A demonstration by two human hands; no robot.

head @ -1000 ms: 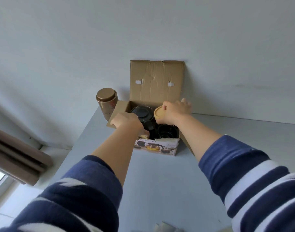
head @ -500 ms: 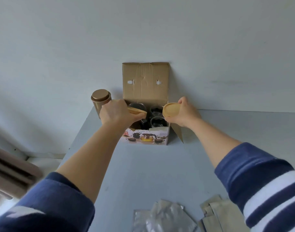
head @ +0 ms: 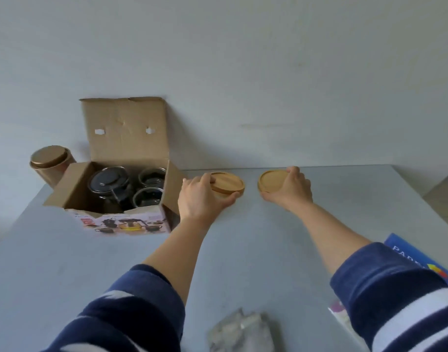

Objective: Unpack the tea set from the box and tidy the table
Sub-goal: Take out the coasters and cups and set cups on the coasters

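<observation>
An open cardboard box (head: pixel 73 189) stands at the table's far left with its lid up. Inside it are a dark glass teapot (head: pixel 108 184) and two glass cups (head: pixel 151 196). To the right of the box, near the wall, my left hand (head: pixel 201 196) grips a round wooden coaster (head: pixel 229 185) that rests flat on the table. My right hand (head: pixel 291 190) grips a second wooden coaster (head: pixel 271 180), tilted slightly, at the table surface. The two coasters lie side by side with a small gap between them.
A gold tin canister (head: pixel 48 161) stands left of the box by the wall. Crumpled clear plastic wrap (head: pixel 240 331) lies at the near edge. A blue booklet (head: pixel 418 260) sits at the near right. The grey table (head: pixel 256 250) ends at the wall behind.
Both hands have carried the wooden coasters from above the box rightward and down onto the table. The view has shifted right, so the box now sits at the left.
</observation>
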